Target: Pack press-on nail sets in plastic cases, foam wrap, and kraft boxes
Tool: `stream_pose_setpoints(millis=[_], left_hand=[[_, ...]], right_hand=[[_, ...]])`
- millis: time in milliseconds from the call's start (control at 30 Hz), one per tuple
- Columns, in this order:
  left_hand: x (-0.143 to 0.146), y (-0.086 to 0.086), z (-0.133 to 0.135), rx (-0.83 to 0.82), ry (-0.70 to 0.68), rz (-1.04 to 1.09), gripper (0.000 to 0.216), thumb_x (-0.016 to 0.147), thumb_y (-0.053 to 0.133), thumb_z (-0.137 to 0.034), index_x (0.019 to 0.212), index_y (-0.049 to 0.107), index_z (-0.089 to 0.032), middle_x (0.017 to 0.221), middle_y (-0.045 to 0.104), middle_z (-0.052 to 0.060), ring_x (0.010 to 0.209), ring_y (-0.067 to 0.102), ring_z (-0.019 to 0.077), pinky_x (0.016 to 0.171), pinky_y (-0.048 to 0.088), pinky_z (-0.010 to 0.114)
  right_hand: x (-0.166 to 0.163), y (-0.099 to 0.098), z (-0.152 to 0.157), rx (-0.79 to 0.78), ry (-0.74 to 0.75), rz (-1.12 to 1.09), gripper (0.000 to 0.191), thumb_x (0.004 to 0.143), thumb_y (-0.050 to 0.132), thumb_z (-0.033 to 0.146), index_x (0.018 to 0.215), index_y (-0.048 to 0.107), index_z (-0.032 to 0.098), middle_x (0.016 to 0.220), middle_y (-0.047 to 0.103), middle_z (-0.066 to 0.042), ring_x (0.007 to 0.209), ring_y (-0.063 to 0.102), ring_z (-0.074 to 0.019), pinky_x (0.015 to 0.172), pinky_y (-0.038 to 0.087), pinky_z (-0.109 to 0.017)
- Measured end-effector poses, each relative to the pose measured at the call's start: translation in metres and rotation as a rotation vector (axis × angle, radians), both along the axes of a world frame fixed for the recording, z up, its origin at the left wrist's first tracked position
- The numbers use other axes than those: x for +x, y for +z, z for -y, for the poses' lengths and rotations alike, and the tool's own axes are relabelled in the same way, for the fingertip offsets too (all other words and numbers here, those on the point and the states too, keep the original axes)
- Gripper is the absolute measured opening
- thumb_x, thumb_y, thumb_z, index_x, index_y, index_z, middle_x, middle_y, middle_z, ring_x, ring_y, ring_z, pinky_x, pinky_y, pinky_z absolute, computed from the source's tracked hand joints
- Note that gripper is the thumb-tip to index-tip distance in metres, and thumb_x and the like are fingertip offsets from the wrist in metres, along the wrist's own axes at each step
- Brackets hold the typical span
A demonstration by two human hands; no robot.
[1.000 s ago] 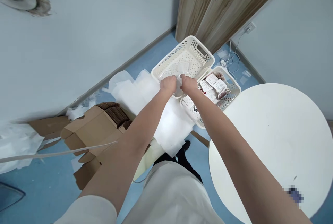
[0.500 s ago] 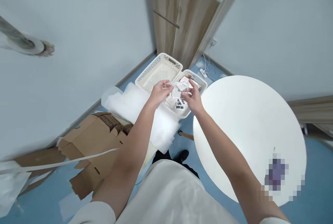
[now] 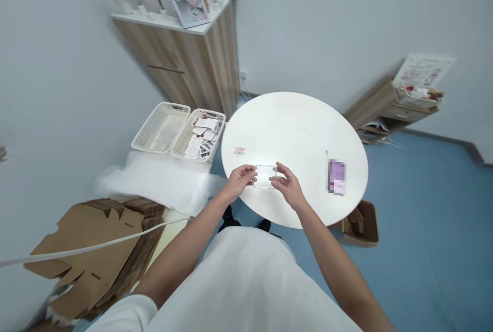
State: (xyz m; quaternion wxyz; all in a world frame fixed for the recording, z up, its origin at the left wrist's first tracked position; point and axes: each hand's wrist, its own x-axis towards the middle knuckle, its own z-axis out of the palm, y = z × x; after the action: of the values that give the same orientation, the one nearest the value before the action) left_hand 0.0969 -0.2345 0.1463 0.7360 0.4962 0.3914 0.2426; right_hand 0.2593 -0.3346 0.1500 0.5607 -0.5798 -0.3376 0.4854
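Note:
My left hand (image 3: 239,182) and my right hand (image 3: 289,186) grip opposite ends of a small, flat, clear plastic case (image 3: 265,178). Fingers and thumbs pinch its short sides. The case is over the near edge of a round white table (image 3: 292,126); whether it touches the tabletop I cannot tell. Through it the white surface shows, so its contents, if any, are hard to make out. Just beyond my left hand lies a small sheet with rows of pink pieces (image 3: 239,151).
Left of the table stand two white baskets, one holding several cards and packets (image 3: 204,131), the other (image 3: 162,126) mostly bare inside. Bubble wrap (image 3: 162,178) and stacked flat cardboard (image 3: 92,250) lie nearer. A purple blurred object (image 3: 337,175) rests on the table's right; an open carton (image 3: 364,224) stands below.
Both hands have moved with the clear plastic case from above the baskets to over the round table. The camera view has turned to the right.

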Motion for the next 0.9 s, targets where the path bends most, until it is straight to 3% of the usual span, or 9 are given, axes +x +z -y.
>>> stream_pose_setpoints(millis=[167,367,533,733,800,900], left_hand=[[0.042,-0.012,0.053,0.043,-0.125,-0.089,0.035,0.070,0.060,-0.040,0.097,0.057,-0.018,0.085,0.060,0.004,0.069,0.058,0.0120,0.065,0.046,0.027],[0.063,-0.016,0.083,0.165,-0.271,-0.162,0.048,0.070,0.062,-0.037,0.114,0.051,-0.022,0.098,0.056,0.007,0.082,0.056,0.0144,0.072,0.046,0.031],[0.060,-0.016,0.076,0.255,-0.440,-0.112,0.100,0.048,0.078,-0.023,0.133,0.026,-0.031,0.114,0.045,0.008,0.077,0.054,0.0110,0.074,0.046,0.033],[0.056,-0.018,0.055,0.306,-0.524,-0.100,0.086,0.051,0.076,-0.024,0.128,0.038,-0.027,0.101,0.049,0.005,0.074,0.051,0.0107,0.072,0.047,0.032],[0.054,-0.017,0.048,0.253,-0.533,-0.066,0.081,0.052,0.076,-0.024,0.125,0.041,-0.025,0.100,0.051,0.006,0.079,0.053,0.0126,0.074,0.046,0.032],[0.052,-0.016,0.039,0.185,-0.543,-0.014,0.078,0.051,0.077,-0.023,0.122,0.044,-0.023,0.100,0.053,0.006,0.085,0.055,0.0152,0.077,0.046,0.033]], right_hand=[[0.030,-0.010,0.065,-0.047,-0.183,0.029,0.054,0.065,0.064,0.034,0.116,0.046,0.028,0.121,0.048,-0.009,0.086,0.062,-0.0188,0.080,0.048,-0.038],[0.038,-0.028,0.097,-0.123,-0.357,0.118,0.042,0.065,0.062,0.035,0.104,0.052,0.023,0.116,0.053,-0.009,0.080,0.063,-0.0174,0.074,0.049,-0.036],[0.040,-0.033,0.098,-0.151,-0.366,0.117,0.039,0.065,0.060,0.034,0.101,0.053,0.022,0.111,0.055,-0.007,0.070,0.061,-0.0137,0.069,0.049,-0.034],[0.037,-0.023,0.089,-0.227,-0.239,0.131,0.037,0.069,0.058,0.035,0.102,0.052,0.020,0.077,0.063,-0.003,0.069,0.060,-0.0158,0.069,0.048,-0.036],[0.036,-0.017,0.086,-0.184,-0.177,0.150,0.040,0.068,0.060,0.036,0.105,0.052,0.022,0.095,0.062,-0.006,0.080,0.060,-0.0168,0.074,0.048,-0.037],[0.033,-0.010,0.083,-0.078,-0.082,0.199,0.054,0.059,0.070,0.034,0.109,0.051,0.025,0.128,0.043,-0.008,0.103,0.052,-0.0199,0.082,0.046,-0.037]])
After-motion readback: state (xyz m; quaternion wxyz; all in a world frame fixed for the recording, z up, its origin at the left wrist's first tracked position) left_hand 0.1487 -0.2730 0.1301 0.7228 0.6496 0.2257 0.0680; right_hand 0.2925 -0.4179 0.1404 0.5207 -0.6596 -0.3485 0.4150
